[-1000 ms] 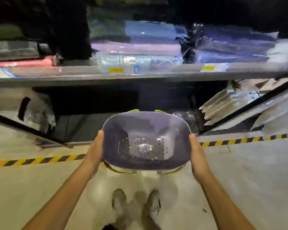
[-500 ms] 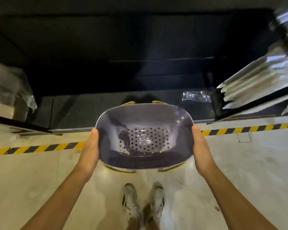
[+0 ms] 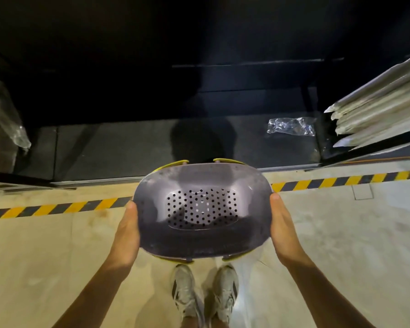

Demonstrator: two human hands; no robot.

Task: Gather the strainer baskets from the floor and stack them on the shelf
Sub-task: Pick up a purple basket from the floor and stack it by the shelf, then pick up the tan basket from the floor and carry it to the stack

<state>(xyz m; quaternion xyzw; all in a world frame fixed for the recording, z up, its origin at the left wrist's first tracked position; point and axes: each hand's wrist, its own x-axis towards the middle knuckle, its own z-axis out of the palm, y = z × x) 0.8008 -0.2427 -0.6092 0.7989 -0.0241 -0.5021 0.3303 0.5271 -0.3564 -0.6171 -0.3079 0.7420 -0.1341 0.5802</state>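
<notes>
Looks like it's barely started: one strainer basket (image 3: 202,209) is off the floor (image 3: 45,256), with the left hand (image 3: 128,233) and right hand (image 3: 285,233) fingers (image 3: 131,209) grasping its ends, held just short of the low shelf (image 3: 128,147), not stacked yet.

Both bare forearms reach forward, roughly parallel. The left hand (image 3: 127,229) and right hand (image 3: 283,227) clasp opposite ends of a purple perforated plastic strainer basket (image 3: 202,209), thumbs along its sides, the other fingers hidden beneath.
</notes>
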